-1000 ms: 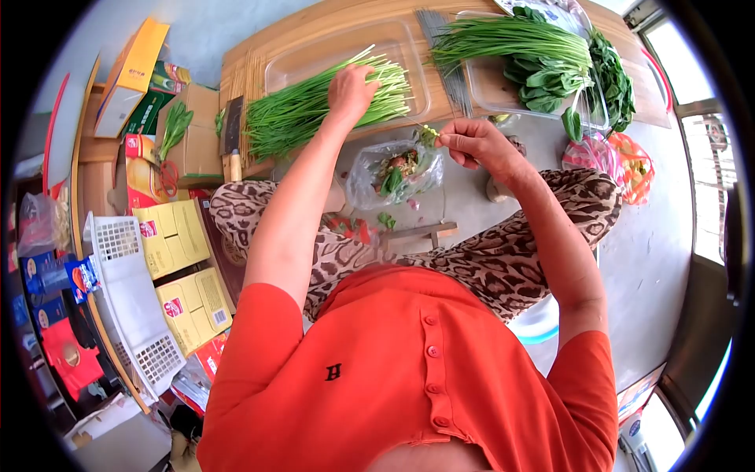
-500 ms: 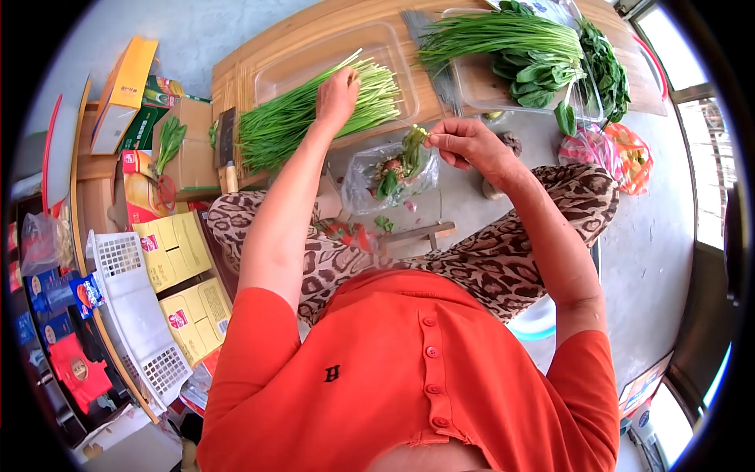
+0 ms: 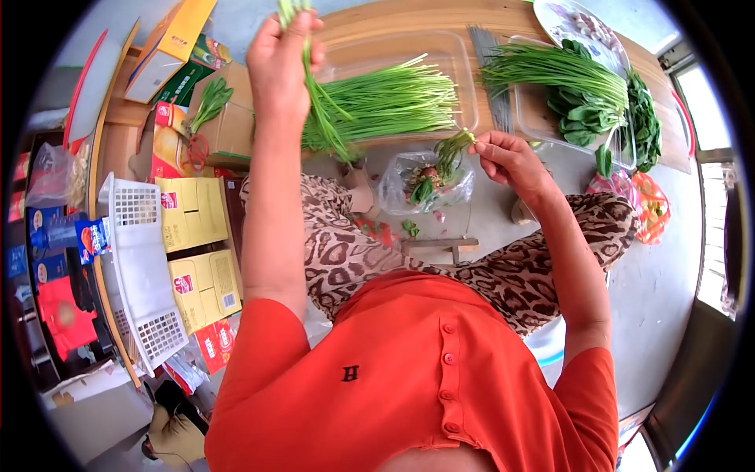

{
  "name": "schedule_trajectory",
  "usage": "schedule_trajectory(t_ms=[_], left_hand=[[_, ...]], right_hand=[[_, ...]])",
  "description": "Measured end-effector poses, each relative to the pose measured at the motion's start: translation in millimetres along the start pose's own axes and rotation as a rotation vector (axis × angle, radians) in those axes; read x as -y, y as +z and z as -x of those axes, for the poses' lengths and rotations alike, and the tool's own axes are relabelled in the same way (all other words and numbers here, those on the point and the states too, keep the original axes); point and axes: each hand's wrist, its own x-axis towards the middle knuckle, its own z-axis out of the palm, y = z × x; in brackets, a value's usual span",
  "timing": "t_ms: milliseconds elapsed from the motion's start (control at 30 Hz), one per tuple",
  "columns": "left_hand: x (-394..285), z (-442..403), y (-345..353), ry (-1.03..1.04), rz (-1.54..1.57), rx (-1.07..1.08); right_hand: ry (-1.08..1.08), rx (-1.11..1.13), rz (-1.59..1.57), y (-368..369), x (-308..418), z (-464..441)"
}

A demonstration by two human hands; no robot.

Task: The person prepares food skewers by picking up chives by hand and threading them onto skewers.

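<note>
My left hand (image 3: pixel 285 67) is raised at the upper left, fingers closed round a small bunch of garlic chives (image 3: pixel 324 118) whose green ends hang down. Beside it, a thick pile of chives (image 3: pixel 393 98) lies in a clear plastic tray (image 3: pixel 448 46) on the wooden table. My right hand (image 3: pixel 511 161) pinches a clump of wilted green leaves (image 3: pixel 451 153) between thumb and fingers. Just under this clump a clear plastic bag (image 3: pixel 391 193) stands open on the floor, with plant scraps inside.
A second tray (image 3: pixel 525 130) holds chives and leafy greens (image 3: pixel 586 114). Thin metal rods (image 3: pixel 489 75) lie between the trays. A plate (image 3: pixel 550 17) of garlic stands at the back right. Cartons (image 3: pixel 195 216) and a white plastic basket (image 3: pixel 141 267) are at left.
My left hand has risen up and left from the pile, lifting a bunch of chives. My right hand still pinches the wilted leaves by the bag. The view has shifted somewhat.
</note>
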Motion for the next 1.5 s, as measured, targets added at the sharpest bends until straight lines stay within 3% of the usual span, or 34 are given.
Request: schedule_trajectory(t_ms=[33,200,433,1500], left_hand=[[1.0,10.9,2.9,0.004,-0.005,-0.005],[63.0,65.5,17.1,-0.428,0.305,0.123],[101.4,95.9,31.7,-0.620,0.469,0.084],[107.0,100.4,40.1,-0.617,0.443,0.090]], right_hand=[[0.010,0.004,-0.057,2.3,2.5,0.3],[-0.047,0.017,-0.110,17.7,11.6,6.4],[-0.122,-0.042,-0.037,25.0,8.2,10.8],[-0.116,-0.060,0.125,23.5,0.1,12.1]])
